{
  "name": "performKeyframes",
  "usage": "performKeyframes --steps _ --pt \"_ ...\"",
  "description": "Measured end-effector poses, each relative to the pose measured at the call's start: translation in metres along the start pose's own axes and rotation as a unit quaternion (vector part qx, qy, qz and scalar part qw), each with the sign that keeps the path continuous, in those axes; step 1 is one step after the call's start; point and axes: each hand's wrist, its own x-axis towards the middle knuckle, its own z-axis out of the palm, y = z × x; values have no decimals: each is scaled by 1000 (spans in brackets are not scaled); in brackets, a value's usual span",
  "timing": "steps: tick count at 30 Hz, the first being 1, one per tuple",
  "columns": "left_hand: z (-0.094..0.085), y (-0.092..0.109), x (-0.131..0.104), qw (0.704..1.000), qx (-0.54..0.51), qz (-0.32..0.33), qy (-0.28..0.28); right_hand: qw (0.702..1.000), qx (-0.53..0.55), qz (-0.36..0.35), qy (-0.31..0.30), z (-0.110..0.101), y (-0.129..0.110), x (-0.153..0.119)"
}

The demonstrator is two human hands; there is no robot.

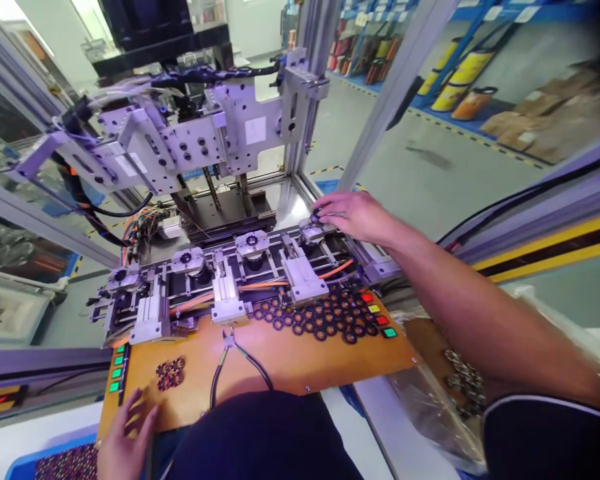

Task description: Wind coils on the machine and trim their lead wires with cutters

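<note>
My right hand (347,213) reaches to the rightmost station (314,230) of a row of metal fixtures. Its fingers close around a small dark part on top of that station. My left hand (127,433) hovers at the front left edge of the orange work board (285,360), fingers apart, holding nothing. Just beyond it sits a small cluster of copper-coloured parts (170,373). Many dark rings (325,317) lie spread in front of the fixtures at the right. Cutting pliers (230,343) rest on the board with their handles spread towards me.
Above the fixtures hangs a machine head (190,143) with plates and cables. Green buttons (117,360) line the left edge; red, yellow and green buttons (383,320) stand at the right. A blue bin (23,467) is at lower left, a box of metal parts (437,347) at right.
</note>
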Motion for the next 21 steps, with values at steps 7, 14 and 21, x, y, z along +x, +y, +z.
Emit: performKeyframes --steps 7,14,21 --pt "10 -14 9 998 -41 -31 -38 998 -38 -2 -40 -3 7 -6" --pt "18 -8 18 998 -48 -2 -35 995 -66 -26 -68 -3 3 -1" --pt "26 6 17 999 -30 -28 -19 992 -91 -37 -74 0 7 2"
